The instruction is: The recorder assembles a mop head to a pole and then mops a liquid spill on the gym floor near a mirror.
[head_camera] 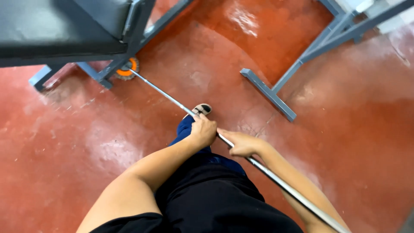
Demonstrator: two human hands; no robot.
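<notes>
Wet red floor underneath, grey steel frame legs and a dark padded bench above. Long silver mop pole slanting from lower right up-left to an orange mop head under the bench. Left hand and right hand, fingers wrapped round the pole, just apart.

No packages, labels, signs or screens can be seen in the head view.
</notes>
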